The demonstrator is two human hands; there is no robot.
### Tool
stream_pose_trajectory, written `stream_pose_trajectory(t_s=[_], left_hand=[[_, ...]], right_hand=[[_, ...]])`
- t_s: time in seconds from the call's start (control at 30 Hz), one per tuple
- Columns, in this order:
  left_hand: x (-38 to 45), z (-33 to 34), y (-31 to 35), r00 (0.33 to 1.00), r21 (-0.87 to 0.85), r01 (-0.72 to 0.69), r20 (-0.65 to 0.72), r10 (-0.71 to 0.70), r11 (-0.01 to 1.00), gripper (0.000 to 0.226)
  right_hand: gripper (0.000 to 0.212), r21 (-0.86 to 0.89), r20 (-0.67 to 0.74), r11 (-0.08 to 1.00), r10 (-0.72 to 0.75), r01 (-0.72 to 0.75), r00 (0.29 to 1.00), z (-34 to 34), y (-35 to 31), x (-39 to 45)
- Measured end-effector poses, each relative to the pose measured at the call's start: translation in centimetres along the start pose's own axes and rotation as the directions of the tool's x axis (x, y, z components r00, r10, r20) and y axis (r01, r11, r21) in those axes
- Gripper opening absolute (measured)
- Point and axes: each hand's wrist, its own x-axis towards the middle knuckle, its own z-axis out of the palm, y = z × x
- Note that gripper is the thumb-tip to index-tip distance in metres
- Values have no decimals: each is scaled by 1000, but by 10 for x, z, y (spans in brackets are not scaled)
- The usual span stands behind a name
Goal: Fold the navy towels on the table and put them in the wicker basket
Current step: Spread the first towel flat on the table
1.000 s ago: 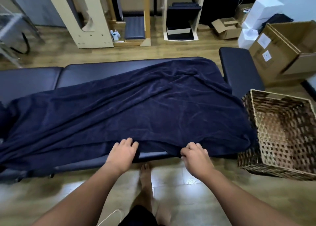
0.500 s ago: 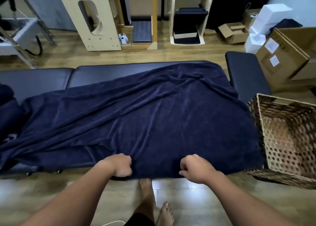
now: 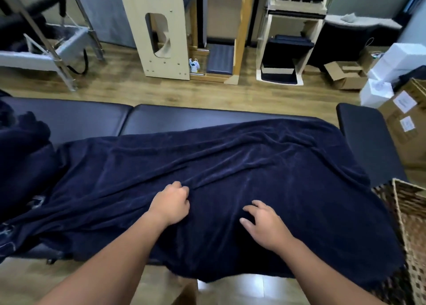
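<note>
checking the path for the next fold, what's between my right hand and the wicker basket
Only navy towel. In the head view, wrinkled cloth runs unbroken from the right hand to the wicker basket, where its edge drapes against the basket's near wall.

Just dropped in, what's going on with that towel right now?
A person is working on a navy towel spread unfolded and wrinkled across the dark padded table. The left hand pinches a ridge of the cloth near the middle, while the right hand rests on it with fingers spread. The towel's near edge hangs over the table side. No fold is made yet. The wicker basket stands at the right, and nothing can be seen in the part that shows. More navy cloth is bunched at the left.
</note>
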Motion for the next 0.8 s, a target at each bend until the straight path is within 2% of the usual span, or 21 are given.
stream_pose_trajectory(t_s=[0.13, 0.37, 0.5, 0.57, 0.7, 0.8], left_hand=[[46, -25, -32, 998, -75, 54, -39, -57, 996, 26], [128, -70, -69, 974, -206, 204, -60, -220, 957, 47], [161, -80, -77, 946, -305, 312, 16, -323, 900, 53], [173, -83, -80, 928, -331, 371, 98, -359, 868, 45], [194, -91, -80, 930, -268, 367, 112, -350, 891, 8], [215, -99, -83, 923, -291, 386, 121, -366, 876, 8]], right_hand=[[49, 114, -30, 993, 40, -37, 999, -11, -24, 49], [45, 132, -125, 985, 128, -111, 984, -46, -49, 124], [44, 93, -204, 988, 142, -126, 969, -70, -52, 166], [46, 91, -226, 986, 158, -141, 961, -84, -53, 190], [47, 31, -246, 981, 193, -192, 950, -113, -54, 241], [56, -89, -205, 953, 266, -288, 942, -130, -51, 271]])
